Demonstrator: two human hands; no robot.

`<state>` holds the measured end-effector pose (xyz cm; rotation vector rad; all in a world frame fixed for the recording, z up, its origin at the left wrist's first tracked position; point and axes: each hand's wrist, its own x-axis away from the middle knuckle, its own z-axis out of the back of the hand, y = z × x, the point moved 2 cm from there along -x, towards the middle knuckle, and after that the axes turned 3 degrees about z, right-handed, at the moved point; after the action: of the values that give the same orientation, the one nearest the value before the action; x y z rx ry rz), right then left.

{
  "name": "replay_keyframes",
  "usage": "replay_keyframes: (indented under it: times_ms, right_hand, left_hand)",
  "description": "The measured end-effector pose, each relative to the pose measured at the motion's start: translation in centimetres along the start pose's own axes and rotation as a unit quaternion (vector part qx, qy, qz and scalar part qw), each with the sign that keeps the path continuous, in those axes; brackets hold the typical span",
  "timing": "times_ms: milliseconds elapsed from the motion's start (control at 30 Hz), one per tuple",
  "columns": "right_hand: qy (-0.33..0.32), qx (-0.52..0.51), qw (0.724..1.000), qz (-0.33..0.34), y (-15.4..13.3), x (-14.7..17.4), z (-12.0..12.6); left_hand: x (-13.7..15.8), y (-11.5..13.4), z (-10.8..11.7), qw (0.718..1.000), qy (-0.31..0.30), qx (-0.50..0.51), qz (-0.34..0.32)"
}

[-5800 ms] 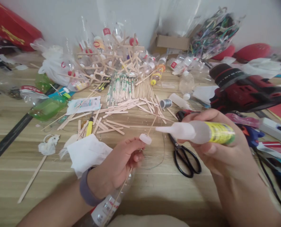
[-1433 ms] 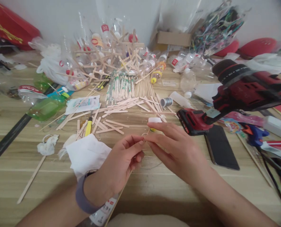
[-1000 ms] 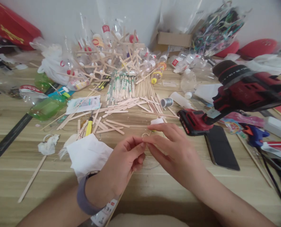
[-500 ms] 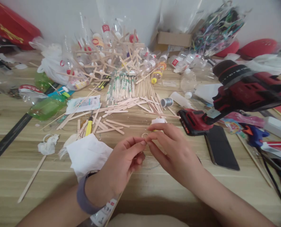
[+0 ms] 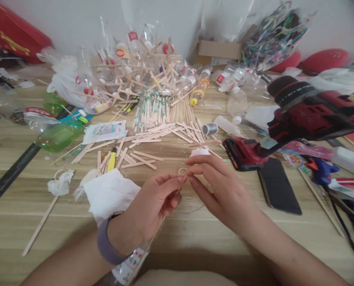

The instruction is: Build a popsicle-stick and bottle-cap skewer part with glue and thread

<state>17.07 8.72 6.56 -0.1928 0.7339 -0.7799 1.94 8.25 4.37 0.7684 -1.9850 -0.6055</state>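
Observation:
My left hand is closed round a thin wooden stick that slants down toward the table's near edge. At the stick's upper end a small pale ring shows just above the fingertips. My right hand has its thumb and finger pinched against the left fingertips, at the base of the ring. What it grips there is too small to make out. A thin wire curves below the hands. Just beyond the right fingers is a small white-topped container, partly hidden.
A red and black cordless drill stands at the right by a phone. Loose craft sticks, a yellow cutter, white paper and a wire spool lie ahead. Plastic bottles crowd the left and back.
The fingertips shift slightly where they meet, and the ring shows a little more above them. My right fingers have moved a little. Things on the table stay put.

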Motion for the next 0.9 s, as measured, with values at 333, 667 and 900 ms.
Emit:
replay_keyframes:
  times_ms: [333, 667, 900]
  right_hand:
    - [0.003, 0.007, 0.998, 0.059, 0.5, -0.3, 0.2]
    - [0.001, 0.019, 0.995, 0.093, 0.7, -0.1, 0.6]
    - [-0.021, 0.038, 0.994, 0.096, 0.4, -0.1, 0.6]
  left_hand:
    - [0.2, 0.1, -0.2, 0.998, 0.006, -0.062, -0.011]
    - [0.0, 0.3, 0.4, 0.986, -0.011, -0.157, -0.060]
    - [0.1, 1.1, 0.4, 0.971, 0.023, -0.224, -0.081]
